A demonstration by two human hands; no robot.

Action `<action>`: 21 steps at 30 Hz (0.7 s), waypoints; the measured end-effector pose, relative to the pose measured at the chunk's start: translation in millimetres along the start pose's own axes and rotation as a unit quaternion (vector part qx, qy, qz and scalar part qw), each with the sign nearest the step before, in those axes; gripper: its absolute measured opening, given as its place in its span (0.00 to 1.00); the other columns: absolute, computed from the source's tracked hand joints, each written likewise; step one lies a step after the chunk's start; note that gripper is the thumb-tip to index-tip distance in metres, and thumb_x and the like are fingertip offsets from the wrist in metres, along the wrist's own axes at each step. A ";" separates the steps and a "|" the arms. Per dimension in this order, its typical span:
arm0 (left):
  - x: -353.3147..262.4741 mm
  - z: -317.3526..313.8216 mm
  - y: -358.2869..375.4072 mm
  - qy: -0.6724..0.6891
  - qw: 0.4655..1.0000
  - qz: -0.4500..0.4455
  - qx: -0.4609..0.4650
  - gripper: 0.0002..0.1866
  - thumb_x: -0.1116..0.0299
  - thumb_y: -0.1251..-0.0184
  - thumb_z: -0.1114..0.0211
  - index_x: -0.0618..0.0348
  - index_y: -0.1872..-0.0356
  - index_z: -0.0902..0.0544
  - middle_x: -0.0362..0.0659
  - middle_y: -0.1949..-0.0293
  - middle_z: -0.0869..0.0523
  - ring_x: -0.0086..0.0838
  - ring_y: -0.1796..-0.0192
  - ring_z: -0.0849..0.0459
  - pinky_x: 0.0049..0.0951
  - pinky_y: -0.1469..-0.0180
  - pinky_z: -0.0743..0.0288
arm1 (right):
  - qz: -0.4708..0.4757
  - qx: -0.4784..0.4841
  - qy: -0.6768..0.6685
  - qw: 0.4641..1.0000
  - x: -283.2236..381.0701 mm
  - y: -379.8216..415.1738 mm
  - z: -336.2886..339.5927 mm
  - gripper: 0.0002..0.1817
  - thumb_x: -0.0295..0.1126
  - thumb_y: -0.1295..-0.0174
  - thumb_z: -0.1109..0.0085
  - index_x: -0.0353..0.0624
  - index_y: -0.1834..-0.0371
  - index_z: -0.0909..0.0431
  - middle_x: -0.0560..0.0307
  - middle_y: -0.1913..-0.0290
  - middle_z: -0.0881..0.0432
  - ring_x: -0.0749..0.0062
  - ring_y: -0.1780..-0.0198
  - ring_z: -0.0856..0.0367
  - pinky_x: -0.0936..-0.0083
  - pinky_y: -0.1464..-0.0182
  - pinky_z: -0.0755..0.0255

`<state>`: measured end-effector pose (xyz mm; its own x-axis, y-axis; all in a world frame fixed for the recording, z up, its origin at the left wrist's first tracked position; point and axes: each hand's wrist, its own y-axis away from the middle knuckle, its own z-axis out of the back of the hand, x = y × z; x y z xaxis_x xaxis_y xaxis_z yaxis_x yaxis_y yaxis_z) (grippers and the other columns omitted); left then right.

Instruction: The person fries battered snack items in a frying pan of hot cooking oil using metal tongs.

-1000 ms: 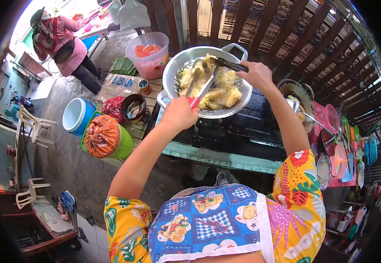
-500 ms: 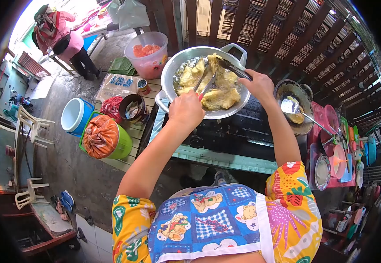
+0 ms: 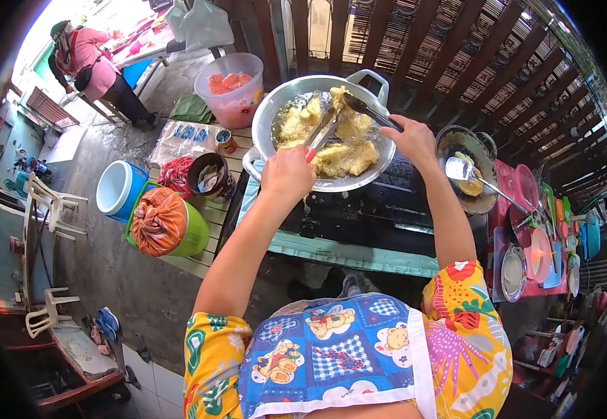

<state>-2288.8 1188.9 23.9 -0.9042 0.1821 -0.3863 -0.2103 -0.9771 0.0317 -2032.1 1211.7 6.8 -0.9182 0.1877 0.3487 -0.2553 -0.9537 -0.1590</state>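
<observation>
A wide metal pan [image 3: 264,120] with loop handles holds bubbling oil and several yellow battered pieces [image 3: 349,159]. My left hand [image 3: 288,172] is closed around red-handled tongs [image 3: 325,130], whose metal arms reach over the food at the pan's middle. From the right side, my right hand [image 3: 413,140] grips a dark, spoon-shaped utensil [image 3: 365,109]. Its head rests against a battered piece [image 3: 338,98] near the far rim, close to the tongs' tips.
A smaller dark wok [image 3: 450,140] stands right, with a metal turner [image 3: 460,170] across it. To the left are a tub of orange-pink food [image 3: 229,105], a dark tin [image 3: 196,178], a green bucket [image 3: 190,230] and a blue pail [image 3: 130,186]. A person in pink [image 3: 90,59] works behind.
My left hand and the tongs have shifted slightly left and down, and the tongs look narrower. The dark utensil stays near the far piece. The person behind has straightened and turned somewhat.
</observation>
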 end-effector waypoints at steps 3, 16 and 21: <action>5.3 -1.3 -0.9 0.006 1.000 -0.011 -0.010 0.14 0.64 0.47 0.36 0.59 0.61 0.21 0.56 0.67 0.18 0.50 0.59 0.20 0.45 0.56 0.27 | -0.011 0.022 -0.015 1.000 -3.2 -5.7 2.0 0.26 0.54 0.53 0.41 0.59 0.51 0.21 0.52 0.59 0.17 0.58 0.55 0.20 0.65 0.52 0.29; 15.1 -2.8 -0.7 0.029 0.999 -0.011 -0.031 0.12 0.65 0.48 0.37 0.59 0.64 0.19 0.56 0.66 0.18 0.49 0.60 0.19 0.43 0.55 0.26 | -0.019 0.067 -0.074 0.995 -19.1 -23.2 1.3 0.28 0.55 0.56 0.39 0.57 0.51 0.21 0.51 0.54 0.19 0.58 0.49 0.23 0.66 0.48 0.32; 21.4 0.2 0.5 0.031 0.999 0.000 -0.019 0.12 0.65 0.47 0.38 0.60 0.64 0.19 0.56 0.67 0.18 0.49 0.60 0.19 0.44 0.55 0.26 | -0.025 0.072 -0.079 0.994 -32.3 -28.5 2.4 0.27 0.54 0.56 0.39 0.55 0.52 0.20 0.51 0.55 0.19 0.58 0.49 0.23 0.66 0.47 0.32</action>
<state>-2308.3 1192.3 15.9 -0.8792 0.1759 -0.4427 -0.1948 -0.9808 -0.0028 -1994.4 1232.2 2.3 -0.8433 0.2071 0.4960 -0.2429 -0.9700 -0.0078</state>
